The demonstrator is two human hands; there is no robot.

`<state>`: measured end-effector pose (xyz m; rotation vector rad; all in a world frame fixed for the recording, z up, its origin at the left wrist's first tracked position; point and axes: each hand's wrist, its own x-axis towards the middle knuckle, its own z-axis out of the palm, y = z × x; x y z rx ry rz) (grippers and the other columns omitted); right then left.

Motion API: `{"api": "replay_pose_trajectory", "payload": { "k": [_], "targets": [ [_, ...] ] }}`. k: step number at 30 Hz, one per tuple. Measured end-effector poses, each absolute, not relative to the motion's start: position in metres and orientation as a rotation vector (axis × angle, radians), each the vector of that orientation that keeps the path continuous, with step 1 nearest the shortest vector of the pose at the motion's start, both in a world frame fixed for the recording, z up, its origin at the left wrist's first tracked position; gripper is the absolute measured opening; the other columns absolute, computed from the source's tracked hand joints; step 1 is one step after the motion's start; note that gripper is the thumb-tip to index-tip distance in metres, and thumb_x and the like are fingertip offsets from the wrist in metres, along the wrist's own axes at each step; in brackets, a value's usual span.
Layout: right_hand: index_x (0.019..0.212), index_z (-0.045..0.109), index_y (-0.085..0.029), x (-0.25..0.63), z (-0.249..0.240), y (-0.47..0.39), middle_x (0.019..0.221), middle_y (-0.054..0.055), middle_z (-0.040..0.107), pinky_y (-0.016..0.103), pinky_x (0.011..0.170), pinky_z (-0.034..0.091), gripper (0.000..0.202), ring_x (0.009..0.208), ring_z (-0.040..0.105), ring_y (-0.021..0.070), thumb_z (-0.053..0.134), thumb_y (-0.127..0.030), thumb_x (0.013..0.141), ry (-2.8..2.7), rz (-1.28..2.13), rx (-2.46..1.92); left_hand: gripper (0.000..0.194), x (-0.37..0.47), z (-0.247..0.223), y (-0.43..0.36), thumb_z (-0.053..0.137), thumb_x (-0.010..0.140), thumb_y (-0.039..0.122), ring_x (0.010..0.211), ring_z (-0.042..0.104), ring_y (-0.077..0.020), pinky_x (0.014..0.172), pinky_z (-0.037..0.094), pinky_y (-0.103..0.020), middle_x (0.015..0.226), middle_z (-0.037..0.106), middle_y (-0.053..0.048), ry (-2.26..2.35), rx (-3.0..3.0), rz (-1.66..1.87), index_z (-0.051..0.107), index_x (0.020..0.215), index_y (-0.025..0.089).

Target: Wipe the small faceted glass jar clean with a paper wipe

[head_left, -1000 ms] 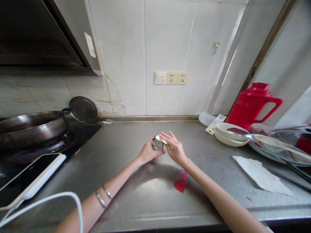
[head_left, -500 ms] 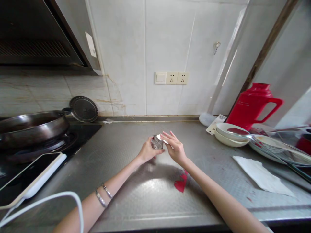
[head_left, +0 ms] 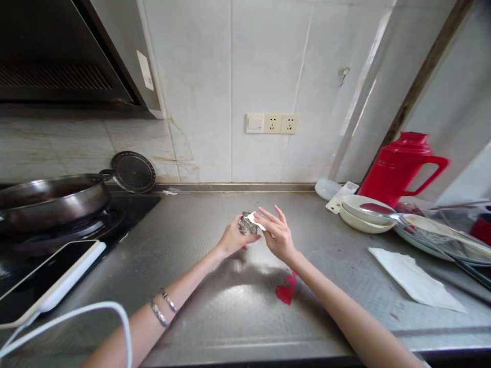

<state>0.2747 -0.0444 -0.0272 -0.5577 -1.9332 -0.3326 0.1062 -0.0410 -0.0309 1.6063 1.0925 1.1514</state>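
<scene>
My left hand [head_left: 230, 238] is closed around a small greyish, shiny, see-through object [head_left: 247, 225], perhaps a glass piece; its exact kind is unclear. Between the thumb and fingers of my right hand [head_left: 279, 236] is a small white piece of paper [head_left: 254, 220], pressed against that object's right side. Some right fingers stick up and apart. Both hands are above the middle of the metal counter [head_left: 184, 317]. A torn red scrap [head_left: 286, 290] lies below my right wrist.
At left, a pan [head_left: 53, 202] sits on the stove beside a round dark lid [head_left: 133, 172]; a phone [head_left: 49, 278] with a white cable [head_left: 111, 305] is nearer. At right are a white napkin [head_left: 416, 278], stacked bowls [head_left: 364, 221], plates [head_left: 425, 240] and a red thermos [head_left: 399, 168].
My right hand's raised fingers have spread a little and shifted slightly, with the white paper turned more into view. My left hand keeps its hold in nearly the same place.
</scene>
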Motion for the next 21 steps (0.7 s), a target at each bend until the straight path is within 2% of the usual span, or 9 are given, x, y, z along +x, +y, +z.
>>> {"api": "replay_pose_trajectory", "payload": {
  "k": [6, 9, 12, 16, 19, 21],
  "targets": [
    [0.118, 0.059, -0.027, 0.27, -0.028, -0.052, 0.114, 0.004, 0.07, 0.054, 0.113, 0.02, 0.043, 0.121, 0.055, 0.0215, 0.044, -0.003, 0.086, -2.079, -0.346, -0.463, 0.061, 0.104, -0.034, -0.034, 0.079, 0.059, 0.033, 0.059, 0.06, -0.0132, 0.037, 0.047, -0.019, 0.088, 0.064, -0.004, 1.125, 1.6, 1.14, 0.052, 0.11, 0.014],
    [0.114, 0.062, -0.028, 0.273, -0.028, -0.046, 0.111, 0.004, 0.071, 0.056, 0.112, 0.023, 0.037, 0.12, 0.056, 0.0225, 0.045, -0.007, 0.089, -1.975, -0.255, -0.561, 0.062, 0.104, -0.034, -0.035, 0.079, 0.06, 0.035, 0.058, 0.058, -0.0117, 0.038, 0.048, -0.019, 0.085, 0.063, -0.003, 1.108, 1.571, 1.145, 0.051, 0.112, 0.013],
    [0.111, 0.065, -0.029, 0.274, -0.03, -0.04, 0.11, 0.004, 0.071, 0.054, 0.109, 0.031, 0.029, 0.118, 0.058, 0.0231, 0.048, -0.015, 0.091, -1.852, -0.057, -0.66, 0.064, 0.105, -0.032, -0.039, 0.079, 0.06, 0.035, 0.055, 0.055, -0.0098, 0.039, 0.048, -0.019, 0.078, 0.06, 0.0, 1.085, 1.575, 1.15, 0.05, 0.113, 0.014],
    [0.108, 0.068, -0.029, 0.271, -0.031, -0.038, 0.114, 0.005, 0.069, 0.045, 0.101, 0.044, 0.024, 0.12, 0.056, 0.0229, 0.049, -0.027, 0.093, -1.694, 0.3, -0.749, 0.059, 0.106, -0.029, -0.042, 0.078, 0.062, 0.037, 0.05, 0.052, -0.0083, 0.039, 0.048, -0.02, 0.072, 0.058, 0.002, 1.051, 1.565, 1.12, 0.052, 0.109, 0.014],
    [0.115, 0.066, -0.028, 0.272, -0.031, -0.037, 0.123, 0.005, 0.065, 0.046, 0.104, 0.042, 0.029, 0.123, 0.053, 0.0235, 0.046, -0.033, 0.094, -1.67, 0.533, -0.774, 0.05, 0.104, -0.026, -0.042, 0.074, 0.066, 0.042, 0.045, 0.051, -0.0077, 0.039, 0.047, -0.021, 0.067, 0.057, 0.003, 1.042, 1.535, 1.081, 0.054, 0.102, 0.014],
    [0.124, 0.059, -0.028, 0.274, -0.03, -0.037, 0.131, 0.005, 0.059, 0.047, 0.106, 0.04, 0.034, 0.124, 0.052, 0.0238, 0.047, -0.034, 0.093, -1.727, 0.696, -0.733, 0.047, 0.103, -0.024, -0.041, 0.072, 0.068, 0.046, 0.043, 0.051, -0.0075, 0.039, 0.047, -0.021, 0.068, 0.057, 0.002, 1.039, 1.513, 1.078, 0.054, 0.098, 0.014]
  ]
}}
